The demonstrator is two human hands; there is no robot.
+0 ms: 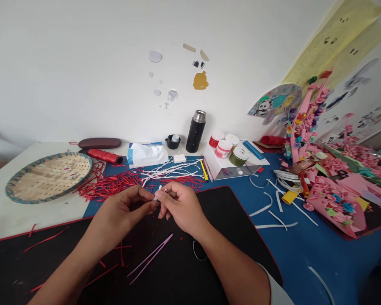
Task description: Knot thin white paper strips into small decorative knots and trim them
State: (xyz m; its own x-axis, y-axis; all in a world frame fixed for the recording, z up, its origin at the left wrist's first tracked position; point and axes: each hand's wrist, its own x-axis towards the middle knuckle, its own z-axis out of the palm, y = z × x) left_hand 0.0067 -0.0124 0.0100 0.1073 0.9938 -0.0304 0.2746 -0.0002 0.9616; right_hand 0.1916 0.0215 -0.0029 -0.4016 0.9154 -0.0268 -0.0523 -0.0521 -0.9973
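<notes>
Above the black mat (209, 207), my two hands meet with their fingertips almost touching. Between them is a small white strip (159, 189), folded or wound short; its exact shape is mostly covered by my fingers. My left hand (123, 212) pinches it from the left with thumb and forefinger. From the right, my right hand (180, 207) pinches the same strip. Purple tweezers (152, 257) lie on the mat below my hands. Just beyond my fingers are a bundle of white strips (171, 171) and a heap of red cords (117, 185).
A woven basket (51, 178) stands left, near a red thread spool (104, 156). Behind are a black thermos (196, 132) and a white box (222, 171) bearing paint jars (239, 156). Pink paper flowers (333, 195) and loose white strips (276, 226) lie right.
</notes>
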